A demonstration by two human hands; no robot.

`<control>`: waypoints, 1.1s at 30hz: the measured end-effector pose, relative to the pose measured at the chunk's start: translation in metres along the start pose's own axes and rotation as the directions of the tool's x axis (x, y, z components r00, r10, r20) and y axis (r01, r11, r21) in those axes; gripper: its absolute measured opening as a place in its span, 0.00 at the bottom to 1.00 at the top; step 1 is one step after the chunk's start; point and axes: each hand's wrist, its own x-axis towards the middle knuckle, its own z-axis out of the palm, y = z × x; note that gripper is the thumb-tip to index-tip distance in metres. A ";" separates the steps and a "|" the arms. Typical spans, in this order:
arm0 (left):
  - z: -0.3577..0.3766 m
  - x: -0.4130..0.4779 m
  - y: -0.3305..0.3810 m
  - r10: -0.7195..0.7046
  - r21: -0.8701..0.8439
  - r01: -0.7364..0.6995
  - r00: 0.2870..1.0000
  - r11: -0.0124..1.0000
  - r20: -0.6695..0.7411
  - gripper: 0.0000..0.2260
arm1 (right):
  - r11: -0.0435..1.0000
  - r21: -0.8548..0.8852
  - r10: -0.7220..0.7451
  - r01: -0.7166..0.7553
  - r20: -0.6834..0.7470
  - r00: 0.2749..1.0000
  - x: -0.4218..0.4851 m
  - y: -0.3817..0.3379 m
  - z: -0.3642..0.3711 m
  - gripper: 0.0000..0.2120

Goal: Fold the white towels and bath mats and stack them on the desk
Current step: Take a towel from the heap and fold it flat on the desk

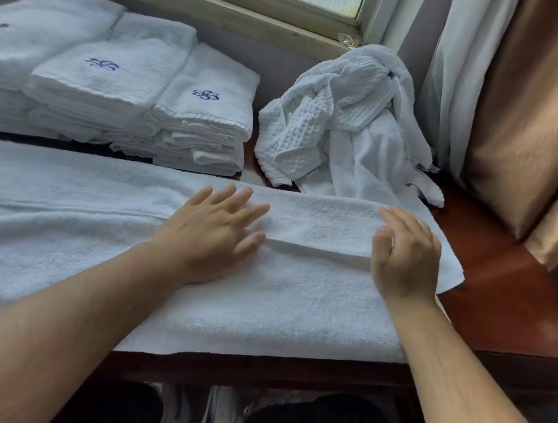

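Two hands (213, 235) (405, 259) on one towel (295, 302); seemingly three stacks (29, 47) (108, 86) (204, 120)

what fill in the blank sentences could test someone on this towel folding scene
1. The left hand lies palm ___ on the spread towel.
2. The folded stacks stand to the ___ of the crumpled pile.
3. The crumpled pile lies just below the ___ sill.

Missing words: down; left; window
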 end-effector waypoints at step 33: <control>0.008 -0.117 0.048 0.354 0.236 -0.292 0.887 0.927 -0.296 0.23 | 0.752 -0.085 -0.650 0.653 0.066 0.757 -0.123 -0.028 -0.025 0.26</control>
